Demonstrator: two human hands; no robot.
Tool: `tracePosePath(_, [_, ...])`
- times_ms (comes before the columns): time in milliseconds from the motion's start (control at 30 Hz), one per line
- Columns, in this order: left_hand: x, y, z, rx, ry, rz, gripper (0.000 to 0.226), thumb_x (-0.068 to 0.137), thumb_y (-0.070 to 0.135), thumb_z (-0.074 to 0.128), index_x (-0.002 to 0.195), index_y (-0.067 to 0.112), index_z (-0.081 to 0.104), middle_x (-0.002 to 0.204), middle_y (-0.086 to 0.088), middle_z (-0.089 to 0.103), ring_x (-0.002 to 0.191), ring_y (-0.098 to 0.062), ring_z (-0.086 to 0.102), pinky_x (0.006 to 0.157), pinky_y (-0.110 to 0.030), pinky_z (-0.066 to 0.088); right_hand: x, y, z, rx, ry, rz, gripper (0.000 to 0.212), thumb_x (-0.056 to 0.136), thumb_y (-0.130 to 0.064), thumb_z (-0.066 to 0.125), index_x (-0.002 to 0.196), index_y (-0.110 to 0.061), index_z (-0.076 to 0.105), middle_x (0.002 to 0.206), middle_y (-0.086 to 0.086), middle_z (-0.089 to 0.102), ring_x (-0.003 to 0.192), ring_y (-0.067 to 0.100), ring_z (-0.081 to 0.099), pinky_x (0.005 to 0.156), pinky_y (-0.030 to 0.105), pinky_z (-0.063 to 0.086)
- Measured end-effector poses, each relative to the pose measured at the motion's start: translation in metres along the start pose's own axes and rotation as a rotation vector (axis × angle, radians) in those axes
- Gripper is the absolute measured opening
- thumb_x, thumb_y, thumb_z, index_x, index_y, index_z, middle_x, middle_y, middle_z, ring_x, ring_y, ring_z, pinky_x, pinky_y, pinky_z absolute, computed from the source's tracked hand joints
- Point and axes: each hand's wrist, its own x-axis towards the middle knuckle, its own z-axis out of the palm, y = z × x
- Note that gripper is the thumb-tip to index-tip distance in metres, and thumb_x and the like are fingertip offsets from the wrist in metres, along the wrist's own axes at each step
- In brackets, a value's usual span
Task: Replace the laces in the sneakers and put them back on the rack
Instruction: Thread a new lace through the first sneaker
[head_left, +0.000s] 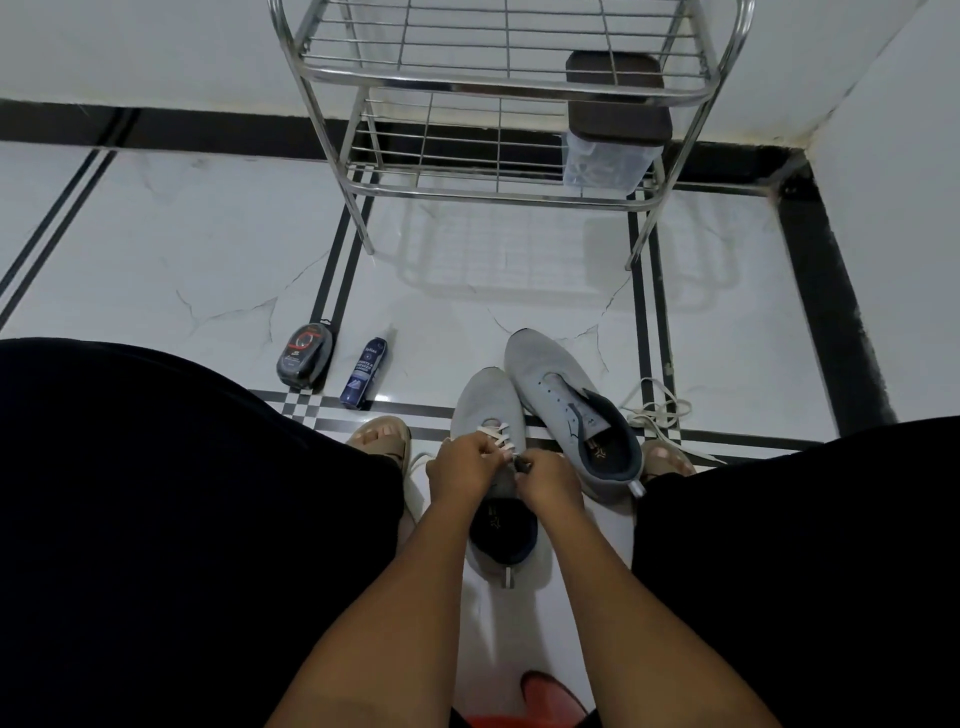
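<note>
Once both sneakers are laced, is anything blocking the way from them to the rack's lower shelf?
Nothing visible on the bare floor between the two grey sneakers and the metal rack. On the lower shelf, a dark-lidded clear container fills the right end; the rest looks free. The loose lace lies off to the right.

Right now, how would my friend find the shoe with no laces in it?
Start at the steel shoe rack against the wall and come down the white floor toward the person's knees, where two grey sneakers lie side by side. The unlaced sneaker is the right-hand one, nearer the loose white lace. Its eyelets are bare and no hands touch it.
</note>
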Motion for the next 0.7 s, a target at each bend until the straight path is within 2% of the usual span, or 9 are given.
tracePosePath(67, [0.000,0.001,0.004,0.067,0.037,0.023,0.013,0.084,0.040,0.064,0.077,0.030,0.069,0.099,0.002,0.066,0.099,-0.021,0.061,0.088,-0.037,0.046,0.006,0.006,0.005,0.058,0.011,0.042,0.021,0.089,-0.013,0.053,0.103,-0.015,0.069,0.108,0.012,0.067,0.100,0.030,0.061,0.071,0.025,0.040])
tracePosePath(167, [0.002,0.002,0.010,0.185,0.110,0.059,0.015,0.084,0.040,0.064,0.089,0.030,0.074,0.110,0.002,0.056,0.106,-0.021,0.055,0.087,-0.037,0.044,0.015,0.012,0.005,0.114,-0.039,0.059,0.021,0.086,-0.012,0.054,0.098,-0.019,0.069,0.101,0.009,0.069,0.094,0.028,0.062,0.070,0.025,0.043])
tracePosePath(233, [0.003,0.001,0.014,0.208,0.114,0.065,0.015,0.083,0.041,0.065,0.090,0.030,0.074,0.116,0.004,0.051,0.112,-0.020,0.049,0.090,-0.036,0.041,0.020,0.016,0.006,0.137,-0.053,0.058,0.021,0.084,-0.013,0.054,0.095,-0.020,0.070,0.098,0.006,0.069,0.094,0.026,0.063,0.072,0.026,0.047])
tracePosePath(367, [0.003,-0.001,0.019,0.190,0.113,0.049,0.013,0.084,0.039,0.067,0.091,0.032,0.074,0.127,0.007,0.047,0.118,-0.018,0.043,0.098,-0.038,0.033,0.025,0.020,0.009,0.166,-0.051,0.052,0.021,0.085,-0.013,0.053,0.093,-0.022,0.070,0.098,0.005,0.070,0.095,0.027,0.062,0.072,0.026,0.044])
tracePosePath(500, [0.005,-0.001,0.021,0.172,0.087,0.036,0.015,0.083,0.041,0.067,0.093,0.033,0.074,0.129,0.007,0.046,0.120,-0.018,0.042,0.099,-0.039,0.031,0.030,0.024,0.013,0.218,-0.038,0.068,0.028,0.087,-0.013,0.056,0.109,-0.022,0.071,0.109,0.005,0.070,0.104,0.027,0.062,0.083,0.028,0.046])
tracePosePath(700, [0.004,0.000,0.020,0.074,0.051,-0.020,0.010,0.082,0.037,0.068,0.091,0.037,0.073,0.130,0.011,0.044,0.121,-0.015,0.041,0.105,-0.042,0.028,0.032,0.027,0.016,0.278,-0.046,0.112,0.023,0.087,-0.013,0.056,0.103,-0.019,0.072,0.104,0.009,0.071,0.100,0.029,0.062,0.087,0.035,0.052])
